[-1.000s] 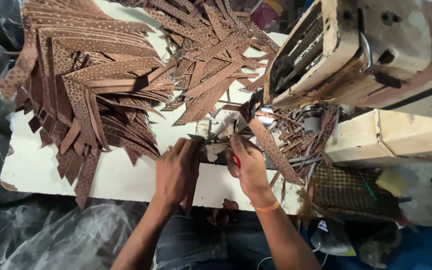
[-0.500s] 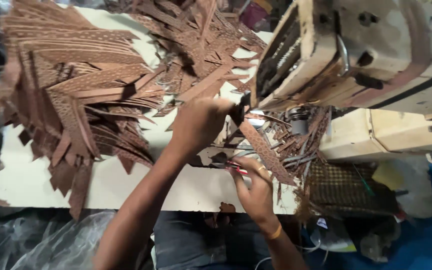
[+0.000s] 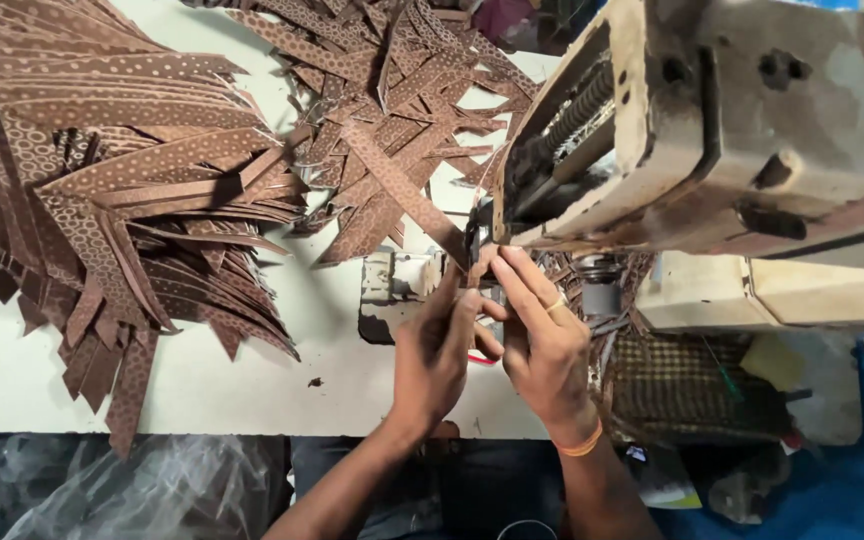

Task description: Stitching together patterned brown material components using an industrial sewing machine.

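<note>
Both hands meet at the needle end of a worn cream sewing machine (image 3: 712,130). My left hand (image 3: 437,355) pinches the near end of a long brown dotted strip (image 3: 402,190) that runs up and away to the left. My right hand (image 3: 542,340) has its fingers on the same strip end under the machine head, with a ring on one finger and an orange band at the wrist. A red-handled tool (image 3: 482,357) shows between the two hands, partly hidden.
A big fan of brown dotted strips (image 3: 122,210) covers the left of the white table (image 3: 232,380), and a second heap (image 3: 392,70) lies at the top middle. A woven basket (image 3: 697,385) sits at the right. Clear plastic sheeting (image 3: 102,490) hangs below the table edge.
My left hand went up to the far heap, then came back with a long strip. Both hands now sit together at the needle, and the view has moved closer.
</note>
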